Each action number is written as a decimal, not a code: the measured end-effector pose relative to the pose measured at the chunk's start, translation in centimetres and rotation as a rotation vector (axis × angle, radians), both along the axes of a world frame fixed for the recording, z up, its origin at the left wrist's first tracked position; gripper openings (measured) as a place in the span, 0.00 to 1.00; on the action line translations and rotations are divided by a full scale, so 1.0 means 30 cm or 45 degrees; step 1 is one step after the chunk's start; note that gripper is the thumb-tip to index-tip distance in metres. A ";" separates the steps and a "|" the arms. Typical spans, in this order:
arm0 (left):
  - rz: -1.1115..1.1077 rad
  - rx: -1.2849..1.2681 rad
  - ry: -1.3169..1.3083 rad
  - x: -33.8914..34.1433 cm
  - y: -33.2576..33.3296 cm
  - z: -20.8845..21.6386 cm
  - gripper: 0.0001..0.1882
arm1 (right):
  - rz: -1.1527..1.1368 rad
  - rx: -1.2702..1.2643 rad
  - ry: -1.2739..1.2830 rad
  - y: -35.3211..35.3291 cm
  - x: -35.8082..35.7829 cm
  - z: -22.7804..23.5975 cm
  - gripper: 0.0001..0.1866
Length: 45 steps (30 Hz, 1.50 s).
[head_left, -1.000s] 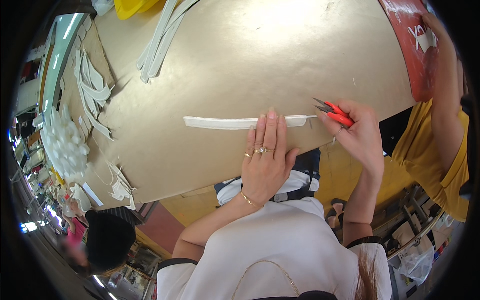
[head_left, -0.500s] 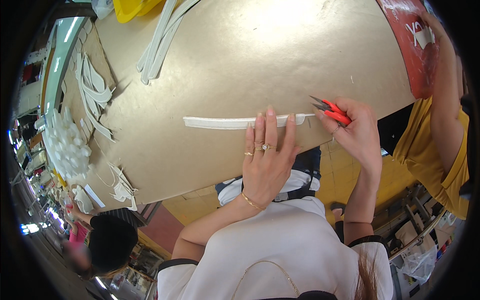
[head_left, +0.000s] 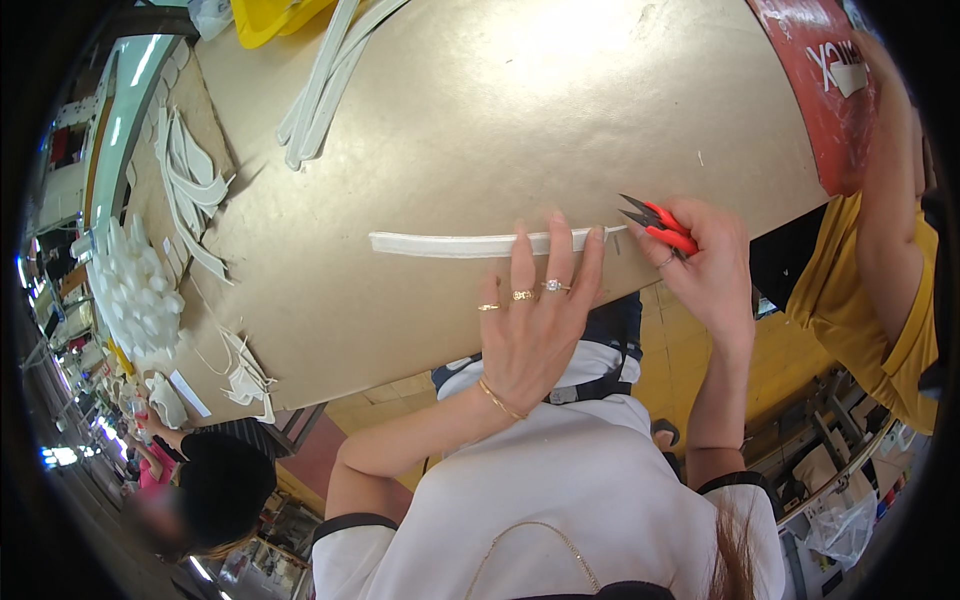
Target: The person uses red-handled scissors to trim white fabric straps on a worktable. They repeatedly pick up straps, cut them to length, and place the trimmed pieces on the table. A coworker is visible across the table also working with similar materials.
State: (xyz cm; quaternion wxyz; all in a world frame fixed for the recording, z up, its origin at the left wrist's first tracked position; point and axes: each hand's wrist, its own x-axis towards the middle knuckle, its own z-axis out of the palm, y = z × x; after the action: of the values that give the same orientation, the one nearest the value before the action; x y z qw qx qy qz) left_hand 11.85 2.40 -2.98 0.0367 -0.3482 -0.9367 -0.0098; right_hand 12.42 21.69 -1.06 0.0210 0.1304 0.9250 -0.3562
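Note:
A long, slightly curved white strip with stitched edges [head_left: 440, 245] lies crosswise on the table. My left hand [head_left: 535, 305], with rings on several fingers, is spread over its right part, fingertips resting on it. From the strip's right end a thin white tail reaches toward my right hand [head_left: 712, 265]. That hand is closed around small thread snips with red handles [head_left: 668, 226]. Their dark blades are apart and point left, just above the thin tail. Whether the right fingers also touch the tail I cannot tell.
More white strips [head_left: 325, 100] lie at the far left, near a yellow container [head_left: 270, 18]. Curved white pieces [head_left: 188, 185] and a cluster of translucent white pieces [head_left: 135, 290] are along the left edge. A red panel [head_left: 815, 90] and another person's arm [head_left: 895, 200] are at right.
My left fingers have spread and shifted slightly along the strip, the index finger now nearer its right end. The snips stay in my right hand, almost in the same place.

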 end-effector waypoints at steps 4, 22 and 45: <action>-0.011 0.128 -0.087 -0.036 -0.019 0.008 0.27 | -0.086 -0.036 0.014 -0.034 0.040 0.020 0.08; -0.638 0.233 -0.438 -0.251 -0.078 0.005 0.28 | 0.082 0.374 0.569 -0.139 0.145 -0.125 0.16; -0.663 0.235 -0.501 -0.267 -0.065 -0.006 0.29 | 0.151 0.499 0.323 -0.196 0.153 -0.072 0.21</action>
State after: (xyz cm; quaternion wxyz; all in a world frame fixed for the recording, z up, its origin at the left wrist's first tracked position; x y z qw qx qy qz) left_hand 3.84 0.46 -3.16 -0.1173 -0.5625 -0.8005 -0.1705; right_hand 17.00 15.81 -3.21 -0.1002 0.0318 0.9778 -0.1814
